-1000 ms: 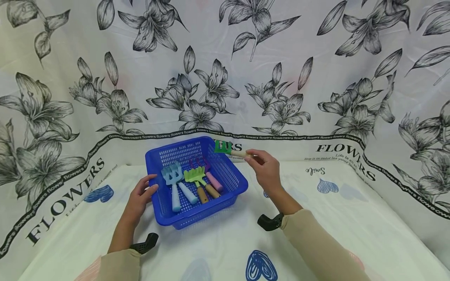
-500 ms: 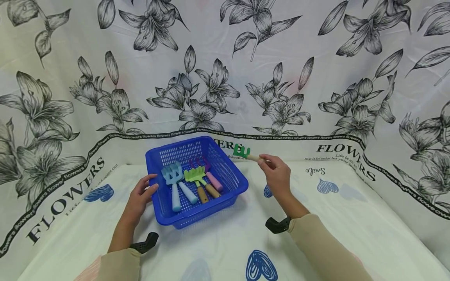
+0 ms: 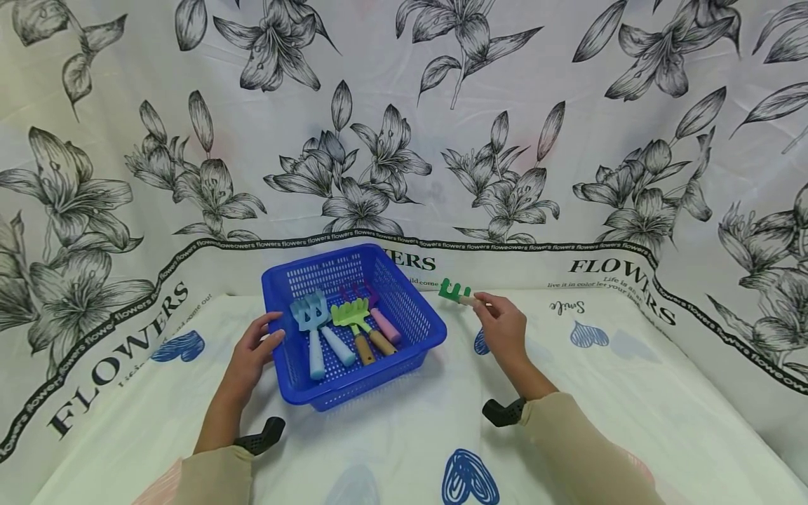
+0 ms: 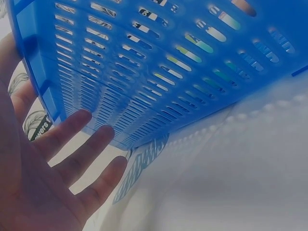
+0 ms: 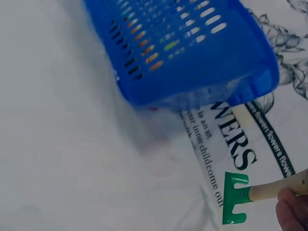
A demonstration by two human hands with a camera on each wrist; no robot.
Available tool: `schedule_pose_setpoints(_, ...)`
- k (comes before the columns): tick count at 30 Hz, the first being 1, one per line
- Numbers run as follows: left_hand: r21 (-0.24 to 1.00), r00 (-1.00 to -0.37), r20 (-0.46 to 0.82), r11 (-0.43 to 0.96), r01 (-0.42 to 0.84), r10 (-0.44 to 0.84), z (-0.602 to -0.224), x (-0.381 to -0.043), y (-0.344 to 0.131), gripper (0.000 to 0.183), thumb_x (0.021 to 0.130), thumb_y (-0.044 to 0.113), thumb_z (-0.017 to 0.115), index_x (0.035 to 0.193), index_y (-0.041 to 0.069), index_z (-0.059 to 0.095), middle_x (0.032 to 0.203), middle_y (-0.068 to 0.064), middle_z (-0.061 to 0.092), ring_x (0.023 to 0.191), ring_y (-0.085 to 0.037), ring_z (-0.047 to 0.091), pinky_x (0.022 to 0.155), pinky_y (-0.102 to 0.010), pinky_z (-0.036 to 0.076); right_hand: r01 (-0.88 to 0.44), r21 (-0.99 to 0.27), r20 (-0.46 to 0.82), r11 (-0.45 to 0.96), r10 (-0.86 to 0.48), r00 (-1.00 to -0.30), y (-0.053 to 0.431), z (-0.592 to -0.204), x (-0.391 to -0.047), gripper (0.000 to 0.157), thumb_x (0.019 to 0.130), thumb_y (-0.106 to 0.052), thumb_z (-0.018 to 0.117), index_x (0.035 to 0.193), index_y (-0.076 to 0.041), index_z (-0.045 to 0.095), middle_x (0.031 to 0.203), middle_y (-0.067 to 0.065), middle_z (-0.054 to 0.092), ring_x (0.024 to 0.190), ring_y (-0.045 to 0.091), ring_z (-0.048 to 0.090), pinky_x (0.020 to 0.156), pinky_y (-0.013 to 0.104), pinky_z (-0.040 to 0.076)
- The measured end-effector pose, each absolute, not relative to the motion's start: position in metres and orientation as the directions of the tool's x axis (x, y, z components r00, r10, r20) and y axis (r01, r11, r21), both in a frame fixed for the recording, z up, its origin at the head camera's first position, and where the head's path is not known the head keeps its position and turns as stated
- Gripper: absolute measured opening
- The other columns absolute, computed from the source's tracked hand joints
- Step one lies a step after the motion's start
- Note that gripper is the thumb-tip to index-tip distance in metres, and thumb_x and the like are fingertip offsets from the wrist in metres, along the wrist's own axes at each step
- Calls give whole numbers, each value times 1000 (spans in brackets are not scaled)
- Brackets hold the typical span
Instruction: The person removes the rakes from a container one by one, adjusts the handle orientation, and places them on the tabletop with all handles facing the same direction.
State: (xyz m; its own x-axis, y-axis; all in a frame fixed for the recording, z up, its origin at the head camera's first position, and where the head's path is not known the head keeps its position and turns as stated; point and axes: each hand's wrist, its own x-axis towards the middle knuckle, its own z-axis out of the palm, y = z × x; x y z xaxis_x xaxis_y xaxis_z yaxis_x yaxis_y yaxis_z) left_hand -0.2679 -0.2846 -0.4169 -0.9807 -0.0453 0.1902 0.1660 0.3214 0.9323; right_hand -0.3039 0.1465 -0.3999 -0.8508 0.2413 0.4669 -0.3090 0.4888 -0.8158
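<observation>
Green rake [image 3: 456, 294] was shifted farther right of blue basket [image 3: 413, 315] since 0.5 s earlier, handle pinched by right hand [image 3: 503, 324]. Basket's left rim was touched by left hand [image 3: 254, 344], well apart. Twist or drop was judged possible, caused by fingertip-only hold.

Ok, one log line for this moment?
Right hand: pinching green rake outside basket | Left hand: on basket rim | Inside basket: other tools

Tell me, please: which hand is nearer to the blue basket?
Left. The left hand touches the left rim of the blue basket; the right hand is apart, to its right, holding the green rake.
</observation>
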Motion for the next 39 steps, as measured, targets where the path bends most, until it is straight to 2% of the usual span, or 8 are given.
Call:
schedule_pose_setpoints(8,933,-979,201,311,179,-40,-419,-268,-286,58,101,39,49,151,16,30,152,-24,28,129,-48,41,100,-62,38,-300,-744,492,598,185,-851,153,-418,-310,20,93,-12,66,111,-9,73,107,8,68,91,23,66,77,37,57)
schedule_pose_setpoints(17,935,-980,193,310,170,-44,-419,-269,-285,58,101,38,49,151,16,29,154,-23,26,130,-48,40,100,-61,38,-344,-728,483,593,89,-871,153,-433,-314,20,89,-6,70,108,-6,74,107,8,67,92,23,68,78,38,57)
schedule_pose_setpoints(21,936,-980,194,306,172,-41,-420,-269,-286,58,101,37,49,152,16,29,154,-23,26,131,-48,39,100,-61,38,-321,-724,444,611,57,-894,149,-437,-316,20,88,-5,70,108,-5,74,105,10,69,93,26,68,78,40,57)
schedule_pose_setpoints(28,935,-980,195,309,173,-42,-420,-269,-286,58,101,38,48,152,16,29,154,-23,25,131,-48,39,100,-62,37,-203,-736,284,646,23,-959,143,-442,-317,19,89,-7,69,106,-10,74,107,8,70,96,23,67,80,40,56)
schedule_pose_setpoints(39,937,-982,181,311,158,-47,-417,-267,-285,58,101,40,48,151,17,30,153,-23,27,130,-48,40,100,-61,38,-216,-709,279,672,-14,-960,139,-446,-320,16,85,-3,72,99,-11,75,102,6,70,91,22,67,79,40,55)
